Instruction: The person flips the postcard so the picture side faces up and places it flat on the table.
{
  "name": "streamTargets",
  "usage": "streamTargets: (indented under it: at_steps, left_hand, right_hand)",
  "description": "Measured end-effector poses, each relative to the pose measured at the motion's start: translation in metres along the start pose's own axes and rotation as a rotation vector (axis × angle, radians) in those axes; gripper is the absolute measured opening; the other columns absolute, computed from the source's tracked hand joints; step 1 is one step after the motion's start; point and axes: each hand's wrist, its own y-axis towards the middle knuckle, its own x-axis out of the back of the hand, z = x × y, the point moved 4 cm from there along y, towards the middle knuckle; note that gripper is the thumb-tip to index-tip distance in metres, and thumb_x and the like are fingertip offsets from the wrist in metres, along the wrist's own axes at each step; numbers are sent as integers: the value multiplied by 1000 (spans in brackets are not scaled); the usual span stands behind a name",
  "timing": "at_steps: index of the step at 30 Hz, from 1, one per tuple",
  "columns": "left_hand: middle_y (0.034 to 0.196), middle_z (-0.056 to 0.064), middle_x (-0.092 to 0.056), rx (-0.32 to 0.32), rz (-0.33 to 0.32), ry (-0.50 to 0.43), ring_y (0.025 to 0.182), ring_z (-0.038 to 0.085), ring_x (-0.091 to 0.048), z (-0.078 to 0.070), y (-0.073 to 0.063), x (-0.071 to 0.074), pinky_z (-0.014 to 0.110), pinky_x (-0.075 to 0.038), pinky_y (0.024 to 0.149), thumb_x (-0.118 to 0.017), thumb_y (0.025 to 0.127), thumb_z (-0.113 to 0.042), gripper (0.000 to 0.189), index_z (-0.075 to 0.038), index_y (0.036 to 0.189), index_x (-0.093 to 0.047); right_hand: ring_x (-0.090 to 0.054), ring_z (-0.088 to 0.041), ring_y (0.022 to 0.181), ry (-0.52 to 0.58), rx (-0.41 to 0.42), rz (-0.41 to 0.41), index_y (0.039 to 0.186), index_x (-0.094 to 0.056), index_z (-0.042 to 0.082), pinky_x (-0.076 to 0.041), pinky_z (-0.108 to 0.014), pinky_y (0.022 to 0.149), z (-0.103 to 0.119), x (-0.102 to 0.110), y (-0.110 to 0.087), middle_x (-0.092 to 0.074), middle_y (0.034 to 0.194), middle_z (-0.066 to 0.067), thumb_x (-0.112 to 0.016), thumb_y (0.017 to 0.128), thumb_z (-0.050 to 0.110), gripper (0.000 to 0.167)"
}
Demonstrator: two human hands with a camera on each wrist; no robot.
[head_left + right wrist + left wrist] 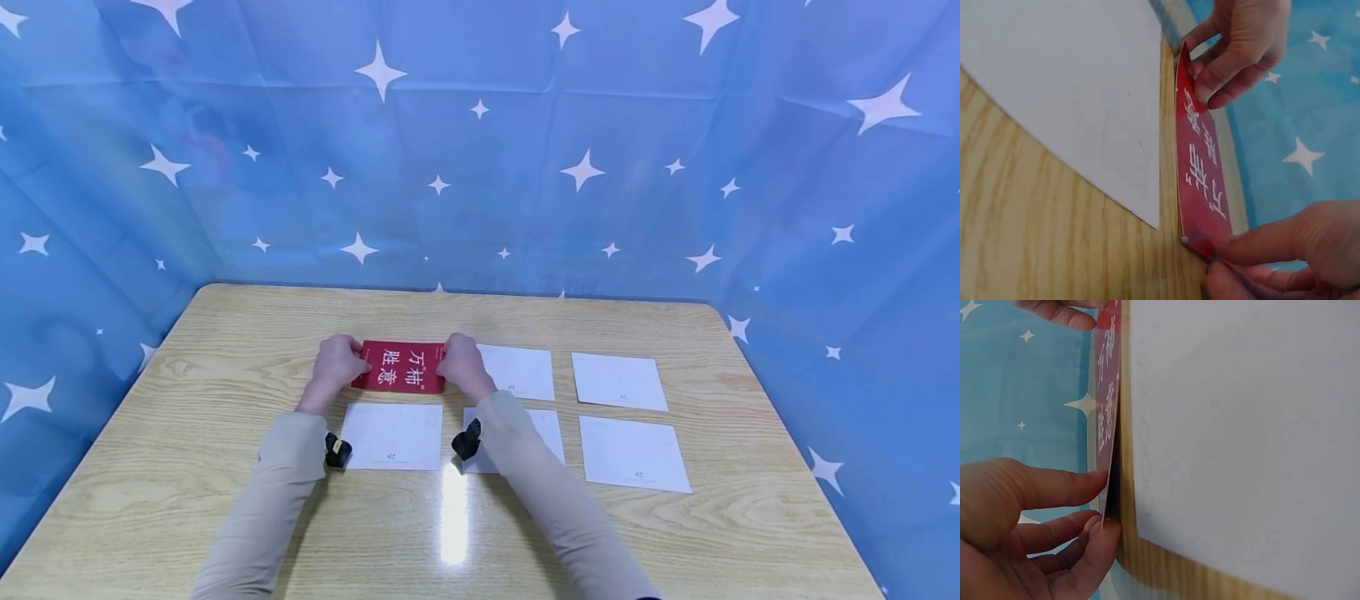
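A red card (405, 367) with white Chinese characters lies close over the table's back left part, held at both ends. My left hand (337, 363) pinches its left edge, thumb on top and fingers beneath, as the left wrist view shows for this hand (1041, 525). At the opposite edge my right hand (462, 363) pinches the card between thumb and fingers; the right wrist view shows this hand (1297, 256) at the card's (1197, 162) near corner. Just in front of the red card is a white card (393, 436) with faint print.
More white cards lie in two rows to the right: one back middle (517, 372), one front middle (547, 429) partly under my right forearm, one back right (619, 381) and one front right (634, 452). Behind the wooden table (750, 533) hangs a blue star-patterned curtain (480, 150).
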Motion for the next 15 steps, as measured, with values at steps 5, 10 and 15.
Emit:
streamTargets:
  at_steps: [5,10,15]
  left_hand:
    - [97,25,-61,11,-9,77,79,31,-59,-4,-2,1,35,-50,62,-67,80,-5,24,9,99,-61]
    - [87,21,-63,19,8,120,66,26,-57,-8,-4,4,28,-45,50,-68,80,-8,17,6,88,-62]
    - [85,19,-60,36,5,121,68,25,-54,-5,-6,7,29,-42,52,-68,81,-13,20,4,85,-59]
  right_hand:
    - [-50,-16,57,-51,-20,14,87,-62,-1,-35,-22,45,1,0,0,-61,78,-8,-64,82,-1,5]
    - [-52,-18,65,-45,0,11,89,-60,-1,-38,-23,50,1,1,0,-62,88,-11,-63,82,-2,7]
    - [-56,-19,80,-15,92,-11,101,-60,-3,-47,-25,62,-3,4,-3,-62,98,-12,-67,83,1,20]
